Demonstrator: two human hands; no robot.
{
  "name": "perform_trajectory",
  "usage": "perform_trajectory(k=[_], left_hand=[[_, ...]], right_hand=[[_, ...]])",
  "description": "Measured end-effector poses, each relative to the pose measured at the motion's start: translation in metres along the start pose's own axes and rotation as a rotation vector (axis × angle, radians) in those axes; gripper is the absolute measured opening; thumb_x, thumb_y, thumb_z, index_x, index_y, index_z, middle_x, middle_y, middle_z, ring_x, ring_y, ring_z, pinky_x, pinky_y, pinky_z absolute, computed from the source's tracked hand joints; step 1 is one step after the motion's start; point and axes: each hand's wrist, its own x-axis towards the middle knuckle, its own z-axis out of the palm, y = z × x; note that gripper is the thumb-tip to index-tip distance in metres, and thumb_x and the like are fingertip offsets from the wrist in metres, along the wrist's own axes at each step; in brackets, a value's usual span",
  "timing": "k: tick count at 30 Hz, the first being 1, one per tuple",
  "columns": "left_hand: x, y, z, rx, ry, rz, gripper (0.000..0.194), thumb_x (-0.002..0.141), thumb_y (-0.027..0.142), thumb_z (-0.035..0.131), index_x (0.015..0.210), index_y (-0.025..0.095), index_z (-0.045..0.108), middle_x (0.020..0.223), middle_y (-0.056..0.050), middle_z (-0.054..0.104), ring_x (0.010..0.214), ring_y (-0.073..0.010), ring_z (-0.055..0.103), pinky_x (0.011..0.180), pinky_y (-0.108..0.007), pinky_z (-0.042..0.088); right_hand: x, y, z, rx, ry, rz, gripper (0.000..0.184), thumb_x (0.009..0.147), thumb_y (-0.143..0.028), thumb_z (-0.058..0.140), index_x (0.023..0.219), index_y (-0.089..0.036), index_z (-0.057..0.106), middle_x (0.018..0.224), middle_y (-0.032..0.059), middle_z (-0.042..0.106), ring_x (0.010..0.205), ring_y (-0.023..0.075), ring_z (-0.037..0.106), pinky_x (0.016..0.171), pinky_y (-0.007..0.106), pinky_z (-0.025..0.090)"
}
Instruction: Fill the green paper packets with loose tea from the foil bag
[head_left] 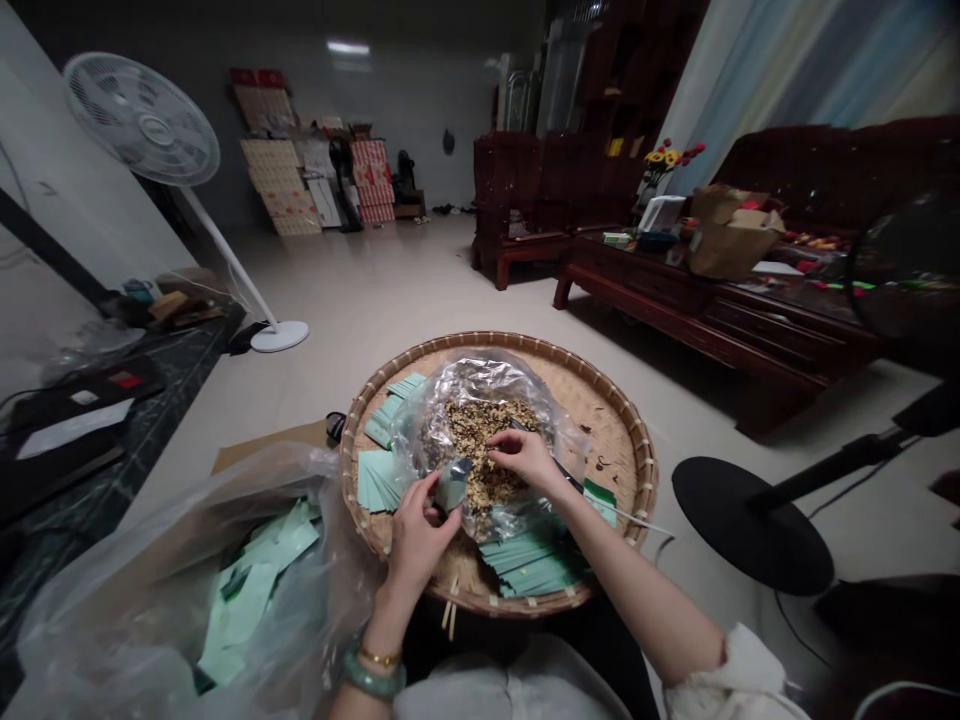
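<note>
Over bamboo tray (649, 470), left hand (416, 530) pinching pouch (454, 485), right hand (525, 460) on flakes (480, 450)

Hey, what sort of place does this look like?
Likely a living room doubling as a packing workspace: a carved wooden sofa, a standing fan, and a woven bamboo tray with green packets.

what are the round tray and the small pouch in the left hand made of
The round tray looks like woven bamboo: thin pale strips plaited together, with a bound rim and a natural, unpainted finish. The small pouch in the left hand seems to be metallised film or foil, going by its silvery sheen, though blur leaves that open.
</note>
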Motion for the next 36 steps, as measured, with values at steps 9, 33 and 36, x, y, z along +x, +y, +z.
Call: perform_trajectory(k=[9, 33, 36], left_hand=[[0.01, 0.015, 0.013, 0.074, 0.021, 0.048, 0.042, 0.069, 0.017, 0.061, 0.111, 0.019, 0.056, 0.1, -0.008, 0.059, 0.084, -0.0189, 0.06, 0.057, -0.027, 0.054], [0.025, 0.026, 0.037, 0.016, 0.09, -0.032, 0.042, 0.068, 0.021, 0.064, 0.109, 0.019, 0.058, 0.099, -0.007, 0.058, 0.08, -0.0184, 0.061, 0.057, -0.027, 0.056], [0.025, 0.025, 0.033, -0.03, 0.118, -0.063, 0.042, 0.068, 0.025, 0.066, 0.109, 0.017, 0.058, 0.099, -0.008, 0.058, 0.076, -0.0175, 0.062, 0.055, -0.027, 0.056]], right_hand=[[-0.009, -0.055, 0.0, 0.143, 0.14, -0.132, 0.022, 0.066, -0.03, 0.069, 0.083, -0.016, 0.066, 0.081, 0.0055, 0.066, 0.069, 0.0159, 0.059, 0.062, 0.028, 0.048], [-0.019, -0.069, -0.002, 0.084, -0.086, -0.274, 0.026, 0.083, -0.025, 0.049, 0.105, -0.021, 0.064, 0.104, 0.0052, 0.068, 0.098, 0.0183, 0.063, 0.087, 0.033, 0.05], [-0.014, -0.054, -0.003, 0.147, 0.003, -0.22, 0.025, 0.084, -0.027, 0.047, 0.102, -0.021, 0.063, 0.103, 0.0054, 0.067, 0.096, 0.0177, 0.063, 0.08, 0.031, 0.052]])
